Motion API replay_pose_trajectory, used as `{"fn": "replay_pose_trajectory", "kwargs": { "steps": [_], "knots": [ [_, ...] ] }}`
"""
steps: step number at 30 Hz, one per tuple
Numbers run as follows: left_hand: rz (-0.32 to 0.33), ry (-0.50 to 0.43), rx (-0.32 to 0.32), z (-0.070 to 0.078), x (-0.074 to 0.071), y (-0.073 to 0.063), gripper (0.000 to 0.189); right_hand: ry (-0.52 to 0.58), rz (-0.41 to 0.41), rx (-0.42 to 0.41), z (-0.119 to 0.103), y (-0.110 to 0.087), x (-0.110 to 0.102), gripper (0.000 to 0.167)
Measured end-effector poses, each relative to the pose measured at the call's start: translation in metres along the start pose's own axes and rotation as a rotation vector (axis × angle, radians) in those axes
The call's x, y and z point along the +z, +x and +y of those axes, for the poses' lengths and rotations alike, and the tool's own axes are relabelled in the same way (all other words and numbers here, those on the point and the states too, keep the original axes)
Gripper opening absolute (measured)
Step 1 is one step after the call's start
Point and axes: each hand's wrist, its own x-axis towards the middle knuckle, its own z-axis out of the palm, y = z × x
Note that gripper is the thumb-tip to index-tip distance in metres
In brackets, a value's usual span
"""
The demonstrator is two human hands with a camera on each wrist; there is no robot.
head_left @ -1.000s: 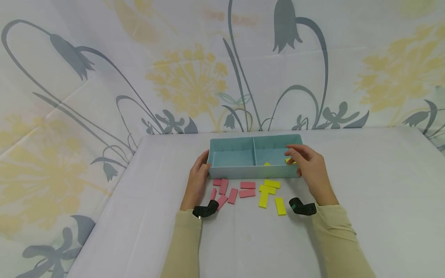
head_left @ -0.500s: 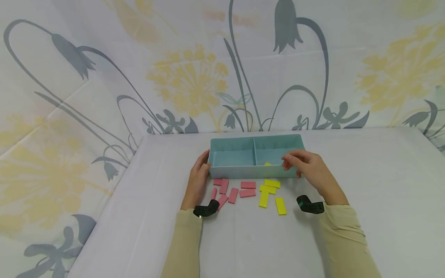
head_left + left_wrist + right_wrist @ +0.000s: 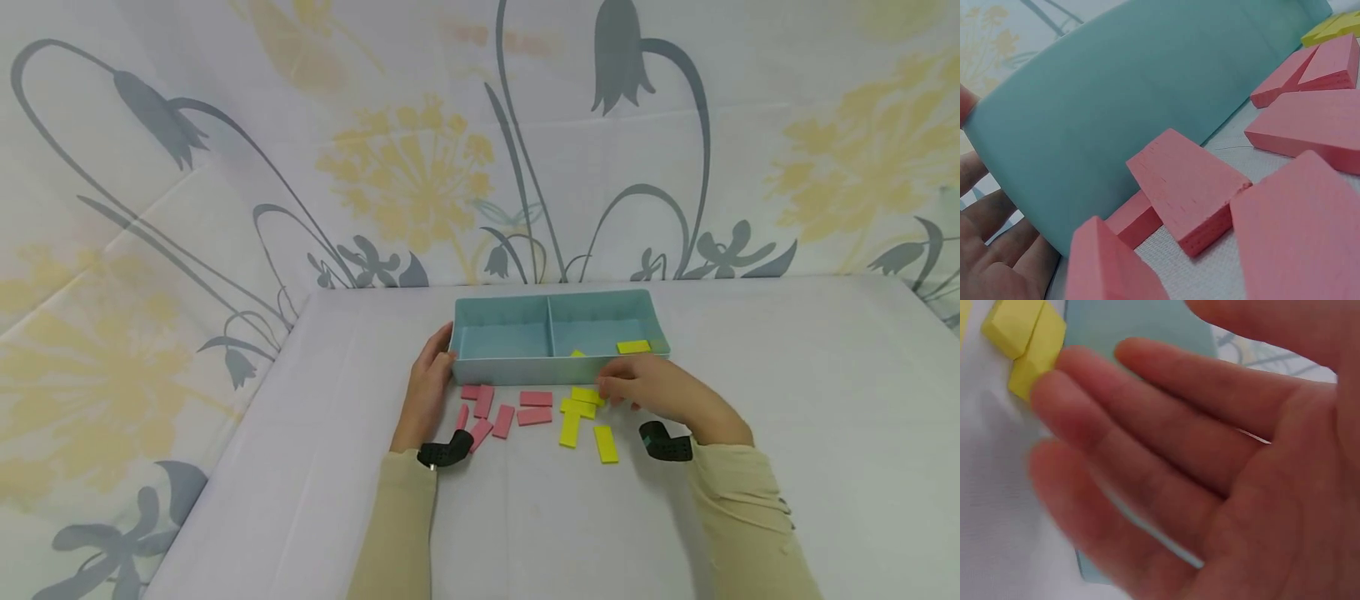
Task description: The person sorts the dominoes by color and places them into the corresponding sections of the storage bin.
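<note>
A light blue two-compartment box (image 3: 517, 372) stands at the back of the table. My left hand (image 3: 424, 392) grips its left end, thumb at the front corner and fingers along the side. Its right compartment holds a yellow block (image 3: 633, 347) near the right end, and another yellow piece (image 3: 577, 354) peeks over the front wall. In front of the box, my right hand (image 3: 667, 390) has its fingertips at a yellow block (image 3: 585, 395) on the pile. The right wrist view shows its fingers (image 3: 1141, 444) extended and spread, pointing toward two yellow blocks (image 3: 1025, 340).
Several pink blocks (image 3: 503, 422) lie scattered before the box's left half, some leaning or overlapping. More yellow blocks (image 3: 570, 429) lie to their right, including a separate yellow block (image 3: 606, 444) closer to me. A floral cloth (image 3: 420, 167) hangs right behind the box.
My right hand has left the right compartment, where a yellow block now lies uncovered, and has come over the front wall to the yellow pile. The left hand has stayed on the box.
</note>
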Motion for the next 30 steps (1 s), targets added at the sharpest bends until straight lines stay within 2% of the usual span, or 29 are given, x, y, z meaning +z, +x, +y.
{"fn": "replay_pose_trajectory", "kwargs": {
  "steps": [4,13,18,24,30],
  "knots": [
    [0.002,0.007,0.000,0.000,0.000,0.000,0.044,-0.012,-0.045,0.040,-0.001,0.003,0.006,0.036],
    [0.008,0.005,-0.016,-0.001,0.001,0.000,0.043,-0.061,-0.051,0.110,-0.003,0.008,0.014,0.041],
    [0.003,0.003,-0.004,0.000,0.000,0.000,0.044,-0.094,-0.053,0.103,-0.007,0.010,0.019,0.042],
    [0.002,-0.011,-0.015,0.000,0.000,-0.001,0.044,-0.120,-0.044,0.142,-0.010,0.009,0.022,0.044],
    [-0.004,-0.019,0.000,0.000,0.000,0.000,0.044,-0.215,-0.007,0.132,-0.006,0.012,0.023,0.041]
  ]
}}
